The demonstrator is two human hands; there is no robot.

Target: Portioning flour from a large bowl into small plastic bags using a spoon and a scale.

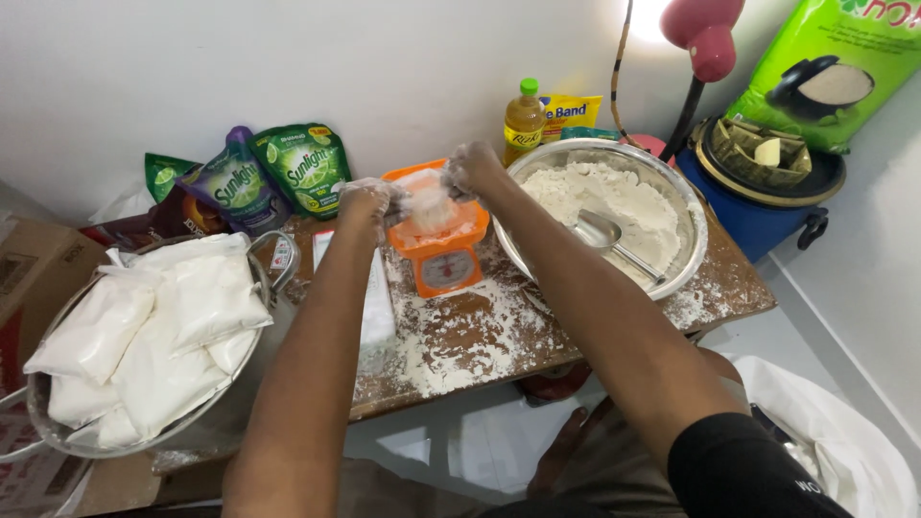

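Fingers of the left hand (369, 200) and right hand (472, 170), both in thin clear gloves, are clenched on the top of a small clear bag of flour (432, 206), one hand at each side. The bag rests on the pan of an orange kitchen scale (443, 261), which stands on a flour-dusted wooden table (480, 336). Right of the scale sits a large metal bowl of flour (614, 206) holding a metal scoop (600, 232). Left, a metal basin (58, 434) holds filled white bags (163, 326).

bowl (696, 233) right, pot (261, 273) left, floury gap between
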